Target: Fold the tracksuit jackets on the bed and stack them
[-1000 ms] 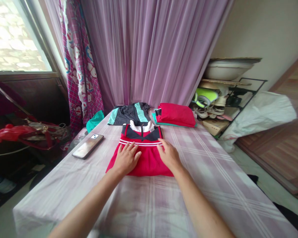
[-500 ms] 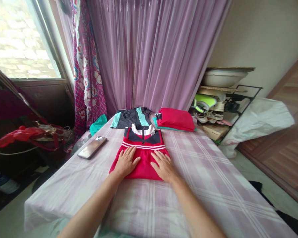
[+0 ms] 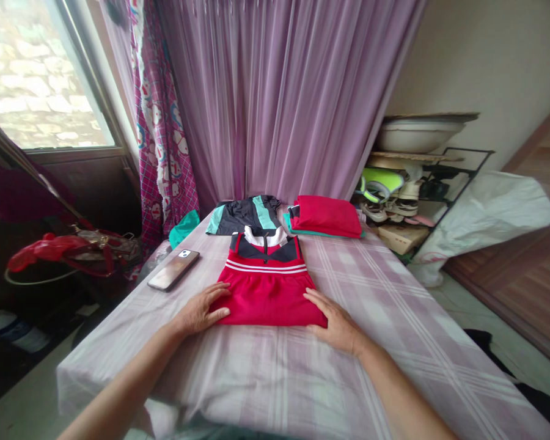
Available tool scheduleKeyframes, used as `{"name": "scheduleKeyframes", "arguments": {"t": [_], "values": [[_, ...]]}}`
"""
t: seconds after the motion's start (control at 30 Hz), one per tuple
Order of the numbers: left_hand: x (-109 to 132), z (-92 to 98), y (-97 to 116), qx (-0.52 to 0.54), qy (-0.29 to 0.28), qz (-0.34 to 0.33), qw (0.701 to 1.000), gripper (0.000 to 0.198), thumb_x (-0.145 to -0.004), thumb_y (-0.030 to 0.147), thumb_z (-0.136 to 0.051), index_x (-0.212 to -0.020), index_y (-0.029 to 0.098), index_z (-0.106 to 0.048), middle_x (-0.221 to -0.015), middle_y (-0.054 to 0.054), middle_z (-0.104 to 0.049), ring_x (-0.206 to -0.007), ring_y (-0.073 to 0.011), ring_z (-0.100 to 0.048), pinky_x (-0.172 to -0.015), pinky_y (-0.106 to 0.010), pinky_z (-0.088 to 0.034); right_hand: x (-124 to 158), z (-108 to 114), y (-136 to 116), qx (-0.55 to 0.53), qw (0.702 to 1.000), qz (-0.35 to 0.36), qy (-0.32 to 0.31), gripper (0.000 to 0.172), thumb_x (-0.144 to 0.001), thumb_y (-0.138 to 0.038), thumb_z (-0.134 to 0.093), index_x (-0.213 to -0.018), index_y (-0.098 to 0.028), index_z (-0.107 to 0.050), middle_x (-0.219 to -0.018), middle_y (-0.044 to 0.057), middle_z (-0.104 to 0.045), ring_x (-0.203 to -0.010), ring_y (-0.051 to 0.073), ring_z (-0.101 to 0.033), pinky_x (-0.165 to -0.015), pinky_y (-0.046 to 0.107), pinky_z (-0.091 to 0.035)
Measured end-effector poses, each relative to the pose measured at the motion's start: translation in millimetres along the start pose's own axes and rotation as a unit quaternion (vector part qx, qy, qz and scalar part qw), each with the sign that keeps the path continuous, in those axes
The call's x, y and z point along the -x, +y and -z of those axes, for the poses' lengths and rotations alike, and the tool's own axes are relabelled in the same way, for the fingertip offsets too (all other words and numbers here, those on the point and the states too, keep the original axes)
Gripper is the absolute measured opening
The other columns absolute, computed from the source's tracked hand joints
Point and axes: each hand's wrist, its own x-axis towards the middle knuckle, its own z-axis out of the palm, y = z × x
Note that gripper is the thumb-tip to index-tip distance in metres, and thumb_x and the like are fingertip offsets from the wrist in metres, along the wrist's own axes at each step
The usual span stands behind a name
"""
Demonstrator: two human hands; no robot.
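Note:
A folded red garment [image 3: 268, 299] with white stripes, a black upper part and a white collar lies flat in the middle of the table. My left hand [image 3: 204, 308] rests at its lower left edge, fingers apart with the tips on the red cloth. At the lower right edge, my right hand [image 3: 334, 321] touches the cloth with fingers spread. Behind the collar lies a folded black and teal garment [image 3: 242, 217]. To its right sits a stack of folded red clothes [image 3: 327, 217] with green cloth underneath.
A phone [image 3: 174, 270] lies left of the garment on the checked tablecloth [image 3: 394, 342]. Purple curtains [image 3: 275, 104] hang behind the table. A shoe rack [image 3: 449, 201] and a white bag [image 3: 499, 214] stand at right; a red bag [image 3: 105, 253] is at left.
Both hands have moved apart, from the middle of the red cloth out to its left and right lower edges. The camera view has shifted slightly.

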Motion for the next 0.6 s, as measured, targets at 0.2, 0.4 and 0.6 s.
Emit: {"name": "scheduleKeyframes", "arguments": {"t": [0.2, 0.4, 0.6], "values": [[12, 11.5, -9, -0.101, -0.029, -0.037, 0.994, 0.084, -0.071, 0.073, -0.065, -0.139, 0.025, -0.055, -0.148, -0.017, -0.045, -0.133, -0.0376, -0.047, -0.110, -0.053, -0.040, 1, 0, -3, 0.111, 0.987, 0.072, 0.092, 0.048, -0.083, -0.015, -0.055, -0.130, -0.022, -0.058, -0.134, 0.011, -0.062, -0.122, 0.024, -0.059, -0.104, 0.044, -0.050], [16, 14.7, 2, -0.143, 0.039, -0.049, 0.988, 0.040, -0.087, 0.036, -0.061, -0.124, 0.022, -0.062, -0.120, -0.012, -0.066, -0.112, -0.0256, -0.062, -0.099, -0.040, -0.050, -7, 2, -5, 0.143, 0.979, 0.069, 0.129, 0.034, -0.086, -0.016, -0.051, -0.117, -0.020, -0.063, -0.111, 0.010, -0.073, -0.104, 0.023, -0.068, -0.094, 0.041, -0.054], [15, 22.4, 9, -0.066, 0.158, -0.002, 0.985, 0.018, -0.088, 0.029, -0.053, -0.100, 0.020, -0.063, -0.086, -0.006, -0.071, -0.080, -0.0190, -0.068, -0.076, -0.031, -0.055, -18, 24, -24, 0.114, 0.986, 0.006, 0.119, 0.029, -0.088, -0.024, -0.049, -0.111, -0.021, -0.064, -0.102, 0.008, -0.075, -0.094, 0.022, -0.070, -0.084, 0.035, -0.055]]}}
